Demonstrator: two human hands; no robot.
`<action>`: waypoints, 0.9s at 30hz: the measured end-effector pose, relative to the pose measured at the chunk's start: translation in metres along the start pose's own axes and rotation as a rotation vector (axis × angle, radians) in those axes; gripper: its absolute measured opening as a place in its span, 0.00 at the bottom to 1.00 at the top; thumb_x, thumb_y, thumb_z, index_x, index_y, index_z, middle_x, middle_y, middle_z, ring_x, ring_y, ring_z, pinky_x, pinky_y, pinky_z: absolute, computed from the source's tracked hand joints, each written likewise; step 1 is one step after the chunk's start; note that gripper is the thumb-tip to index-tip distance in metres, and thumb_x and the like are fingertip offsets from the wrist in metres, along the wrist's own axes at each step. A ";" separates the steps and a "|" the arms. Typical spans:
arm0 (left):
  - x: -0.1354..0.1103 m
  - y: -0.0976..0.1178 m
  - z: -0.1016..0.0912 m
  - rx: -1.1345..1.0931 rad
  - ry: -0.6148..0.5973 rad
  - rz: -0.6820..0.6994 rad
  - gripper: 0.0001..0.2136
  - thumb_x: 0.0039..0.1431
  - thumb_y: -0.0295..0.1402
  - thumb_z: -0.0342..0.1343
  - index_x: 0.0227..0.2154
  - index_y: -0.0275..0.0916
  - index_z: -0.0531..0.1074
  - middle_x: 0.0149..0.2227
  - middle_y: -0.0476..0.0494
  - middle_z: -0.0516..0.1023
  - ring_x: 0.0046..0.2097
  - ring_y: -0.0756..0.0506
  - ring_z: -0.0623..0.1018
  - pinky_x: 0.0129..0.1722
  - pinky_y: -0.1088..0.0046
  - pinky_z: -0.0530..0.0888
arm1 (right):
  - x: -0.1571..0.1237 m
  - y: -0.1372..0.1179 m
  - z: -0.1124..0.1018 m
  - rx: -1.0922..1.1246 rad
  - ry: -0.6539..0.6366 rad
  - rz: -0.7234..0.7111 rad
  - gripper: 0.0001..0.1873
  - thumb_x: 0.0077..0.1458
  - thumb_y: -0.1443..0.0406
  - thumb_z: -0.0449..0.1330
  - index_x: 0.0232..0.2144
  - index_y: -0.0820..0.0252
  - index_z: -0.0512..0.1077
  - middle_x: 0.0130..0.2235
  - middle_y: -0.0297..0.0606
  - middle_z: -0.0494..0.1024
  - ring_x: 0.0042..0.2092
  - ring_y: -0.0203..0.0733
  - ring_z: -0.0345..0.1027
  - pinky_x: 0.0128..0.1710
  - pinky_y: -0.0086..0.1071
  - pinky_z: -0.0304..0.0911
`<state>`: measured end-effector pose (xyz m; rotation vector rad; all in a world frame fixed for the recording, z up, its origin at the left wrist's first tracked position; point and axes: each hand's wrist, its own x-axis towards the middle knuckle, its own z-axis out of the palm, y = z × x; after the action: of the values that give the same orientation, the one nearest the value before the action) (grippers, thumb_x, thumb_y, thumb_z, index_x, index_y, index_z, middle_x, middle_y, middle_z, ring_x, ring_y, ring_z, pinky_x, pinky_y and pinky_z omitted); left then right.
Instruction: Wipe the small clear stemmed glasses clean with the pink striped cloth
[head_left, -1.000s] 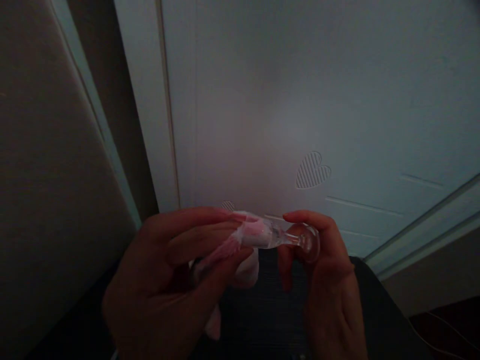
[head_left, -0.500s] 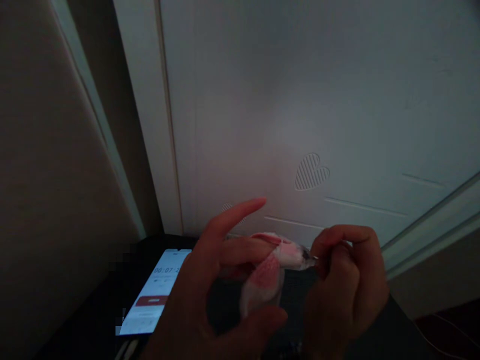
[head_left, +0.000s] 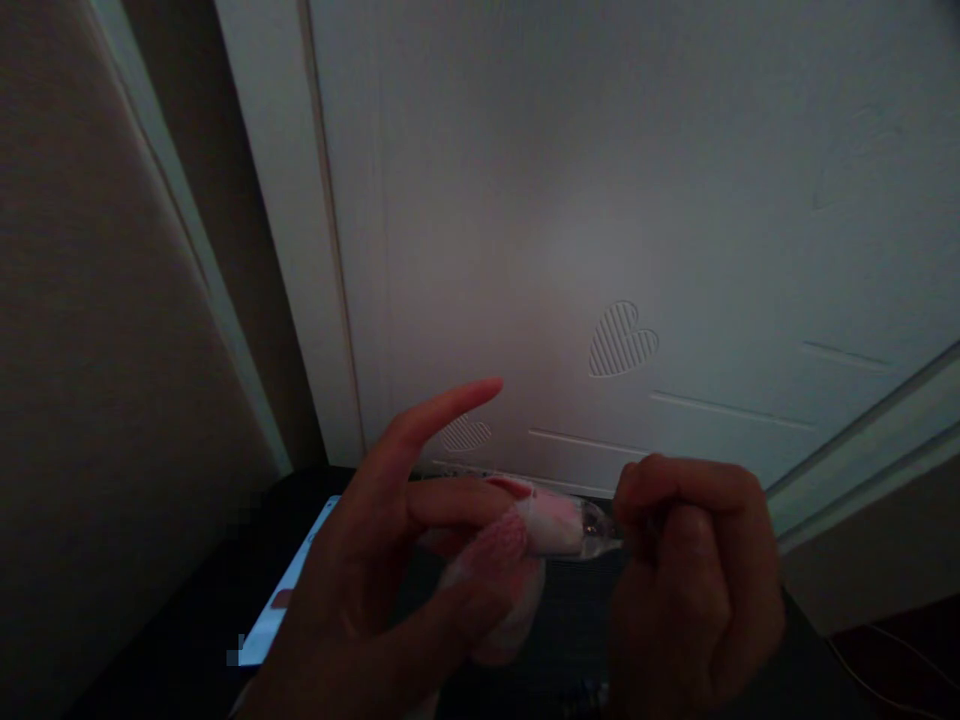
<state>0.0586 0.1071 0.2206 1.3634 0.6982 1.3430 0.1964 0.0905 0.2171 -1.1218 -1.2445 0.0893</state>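
Note:
A pink-and-white tube-shaped item (head_left: 556, 522) with a clear tapered end lies level between my hands; its exact kind I cannot tell. A soft, fuzzy-looking pink-and-white part (head_left: 510, 600) hangs beneath it. My left hand (head_left: 375, 560) grips the item from the left, thumb below and a finger along its top, the index finger raised and stretched out. At the clear end is my right hand (head_left: 697, 570), its fingers curled in a pinch. What sits between those fingertips is hidden, though the tip reaches up to them.
A lit phone (head_left: 281, 605) lies on the dark surface (head_left: 187, 610) at left, partly covered by my left hand. Behind stands a white panel (head_left: 540, 250) with embossed hearts. A dark, unclear object (head_left: 585, 697) is at the bottom edge, and a thin cable (head_left: 907, 650) at lower right.
My left hand and the item have shifted left, showing more of the clear end. The left thumb has closed onto the item. More of the phone is covered.

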 end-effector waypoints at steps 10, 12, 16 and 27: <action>-0.006 -0.015 -0.008 0.903 0.064 0.419 0.19 0.51 0.36 0.57 0.49 0.53 0.70 0.45 0.51 0.79 0.47 0.39 0.75 0.53 0.60 0.67 | 0.014 0.009 0.010 0.405 -0.122 0.411 0.19 0.61 0.49 0.42 0.37 0.53 0.64 0.24 0.28 0.62 0.23 0.32 0.53 0.20 0.25 0.51; -0.005 -0.017 -0.011 0.947 0.034 0.466 0.17 0.52 0.35 0.56 0.47 0.53 0.71 0.47 0.51 0.78 0.48 0.40 0.75 0.53 0.62 0.67 | 0.016 0.014 0.009 0.438 -0.189 0.450 0.23 0.59 0.46 0.41 0.35 0.54 0.65 0.24 0.29 0.62 0.22 0.32 0.54 0.19 0.25 0.50; -0.007 -0.021 -0.010 0.803 0.031 0.548 0.25 0.53 0.29 0.55 0.52 0.60 0.62 0.47 0.58 0.76 0.46 0.45 0.76 0.49 0.67 0.71 | 0.015 0.021 0.009 0.463 -0.327 0.561 0.22 0.59 0.48 0.43 0.33 0.56 0.67 0.22 0.29 0.60 0.21 0.33 0.55 0.18 0.25 0.50; -0.007 -0.001 -0.006 0.516 0.029 0.342 0.15 0.49 0.41 0.57 0.42 0.52 0.73 0.48 0.46 0.75 0.53 0.34 0.71 0.43 0.60 0.75 | 0.005 0.006 0.020 0.249 0.199 0.233 0.08 0.59 0.68 0.47 0.31 0.54 0.64 0.21 0.27 0.54 0.22 0.32 0.48 0.19 0.28 0.44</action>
<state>0.0519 0.1029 0.2165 1.9456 0.9005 1.5107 0.1857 0.1088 0.2142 -1.0268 -0.8959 0.2938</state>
